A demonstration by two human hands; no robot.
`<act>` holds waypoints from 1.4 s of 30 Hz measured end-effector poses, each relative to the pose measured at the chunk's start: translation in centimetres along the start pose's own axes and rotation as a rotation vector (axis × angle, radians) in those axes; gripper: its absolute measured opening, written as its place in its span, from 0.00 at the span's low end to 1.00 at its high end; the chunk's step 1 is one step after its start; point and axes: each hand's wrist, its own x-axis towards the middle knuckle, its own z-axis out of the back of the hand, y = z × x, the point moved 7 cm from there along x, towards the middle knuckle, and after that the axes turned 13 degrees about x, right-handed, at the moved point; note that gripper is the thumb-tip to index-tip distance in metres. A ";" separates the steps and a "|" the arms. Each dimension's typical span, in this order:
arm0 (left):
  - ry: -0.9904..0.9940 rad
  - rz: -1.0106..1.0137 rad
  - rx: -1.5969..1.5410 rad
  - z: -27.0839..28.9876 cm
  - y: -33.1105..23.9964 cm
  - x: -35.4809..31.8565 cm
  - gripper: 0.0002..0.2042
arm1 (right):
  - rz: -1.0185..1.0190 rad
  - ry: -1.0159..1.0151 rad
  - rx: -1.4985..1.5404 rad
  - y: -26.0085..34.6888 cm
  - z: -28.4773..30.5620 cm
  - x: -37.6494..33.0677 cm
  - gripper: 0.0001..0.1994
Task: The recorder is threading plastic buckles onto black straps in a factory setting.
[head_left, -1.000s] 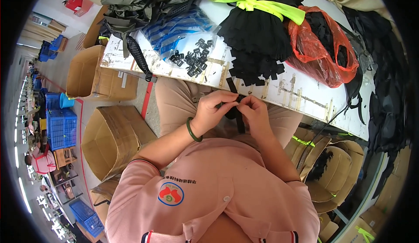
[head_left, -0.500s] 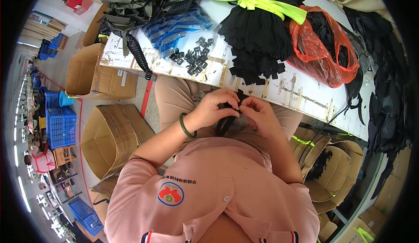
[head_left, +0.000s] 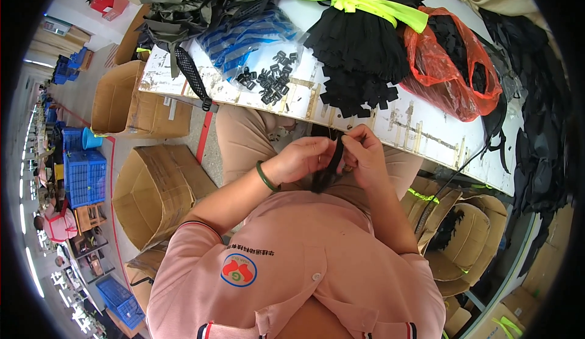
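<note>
1. My left hand and right hand meet over my lap, just below the table edge. Both are closed on one black strap, fingers pinched at its upper end.
2. The strap hangs down between the hands towards my shirt; its lower end bunches dark against my lap. Whether a small fitting sits under the fingertips I cannot tell, as they cover that spot.
3. To do this well, I judge I should keep the strap flat and untwisted between thumb and forefinger, with the left hand steadying and the right hand guiding the end.
4. Holding the work close to the table edge looks sensible: the loose buckles lie near on the tabletop, beside the blue bags.
5. The big strap bundle, tied with a yellow band, sits further back, next to a red bag. All are well apart from my hands.
6. Risk, as I see it: the hanging tail could snag on my green bracelet.
</note>
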 end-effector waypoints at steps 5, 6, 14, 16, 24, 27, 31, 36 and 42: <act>0.065 0.028 -0.100 -1.2 0.5 0.6 0.14 | -0.029 0.017 0.013 0.6 -1.6 -0.7 0.03; 0.086 -0.007 -0.097 -1.3 0.4 0.6 0.14 | -0.011 0.040 -0.020 0.9 -1.7 -0.6 0.03; -0.166 -0.116 0.191 -0.4 -2.3 0.4 0.03 | 0.673 -0.066 -1.438 7.7 -0.7 2.3 0.07; -0.146 -0.073 0.416 -0.6 -2.8 0.0 0.03 | 0.613 -0.126 -1.672 7.2 -0.1 2.8 0.08; -0.133 -0.033 0.414 -0.2 -2.0 -0.1 0.12 | 0.428 -0.195 -1.495 7.6 2.0 3.4 0.10; -0.142 -0.025 0.350 -0.2 -2.0 -0.1 0.14 | 0.384 -0.209 -1.259 8.2 3.2 3.0 0.09; -0.198 -0.038 0.385 0.3 -1.9 -0.2 0.13 | 0.406 -0.248 -1.171 9.0 3.3 2.0 0.07; -0.257 0.020 0.420 1.4 -0.9 -0.1 0.11 | 0.529 -0.010 -1.112 8.7 -1.0 -0.6 0.07; -0.305 0.081 0.483 1.9 0.1 0.0 0.09 | 0.605 0.272 -1.198 6.6 -6.1 -3.0 0.09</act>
